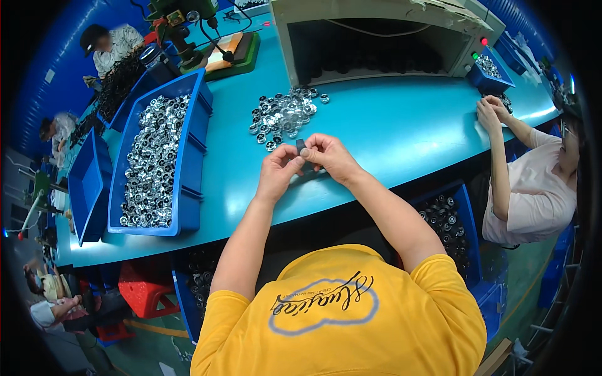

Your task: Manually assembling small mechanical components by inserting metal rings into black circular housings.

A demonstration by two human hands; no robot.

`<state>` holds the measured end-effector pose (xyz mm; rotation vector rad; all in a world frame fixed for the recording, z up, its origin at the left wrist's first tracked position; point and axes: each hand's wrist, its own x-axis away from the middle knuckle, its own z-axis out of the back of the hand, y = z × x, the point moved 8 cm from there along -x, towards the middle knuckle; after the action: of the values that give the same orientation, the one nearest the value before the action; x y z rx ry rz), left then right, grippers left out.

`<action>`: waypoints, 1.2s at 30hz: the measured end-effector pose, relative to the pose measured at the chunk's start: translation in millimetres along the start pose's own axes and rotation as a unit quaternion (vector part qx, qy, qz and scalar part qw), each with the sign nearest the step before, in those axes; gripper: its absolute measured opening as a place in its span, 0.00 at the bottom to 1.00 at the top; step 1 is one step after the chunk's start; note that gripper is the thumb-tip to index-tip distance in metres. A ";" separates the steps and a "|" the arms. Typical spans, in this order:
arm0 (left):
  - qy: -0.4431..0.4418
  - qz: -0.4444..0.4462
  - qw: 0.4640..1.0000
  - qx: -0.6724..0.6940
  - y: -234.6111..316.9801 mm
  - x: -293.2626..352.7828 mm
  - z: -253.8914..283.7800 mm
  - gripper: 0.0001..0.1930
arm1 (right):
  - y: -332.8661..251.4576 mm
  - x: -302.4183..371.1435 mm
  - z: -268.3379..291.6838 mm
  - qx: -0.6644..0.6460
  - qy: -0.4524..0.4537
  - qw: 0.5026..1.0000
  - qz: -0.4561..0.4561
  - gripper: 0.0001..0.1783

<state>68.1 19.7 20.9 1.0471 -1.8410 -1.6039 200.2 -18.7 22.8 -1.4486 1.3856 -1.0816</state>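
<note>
Both hands meet above the near edge of the turquoise table (244, 194). Between them is a small dark part (300, 146), mostly covered by the fingers, so its exact kind does not show. My left hand (276, 172) pinches it from the left with thumb and fingertips. From the other side, my right hand (334, 158) grips it with thumb and forefinger. Just beyond the fingers lies a loose pile of small, shiny round metal parts with dark centres (285, 116).
A deep blue bin (191, 169) of similar round parts stands to the left, beside another blue bin (88, 182). A box-shaped machine (285, 44) with a dark opening sits at the back. At right a co-worker (533, 182) works; below the table are bins (473, 244) of dark parts.
</note>
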 end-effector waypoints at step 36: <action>0.029 -0.007 0.988 0.154 -15.5 -7.5 21.1 0.11 | -44.7 13.0 -13.9 0.190 0.110 0.960 0.175 0.12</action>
<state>59.8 38.1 2.7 1.2251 -2.0899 -1.3076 199.5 -30.0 70.1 -0.7905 1.4229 -1.2187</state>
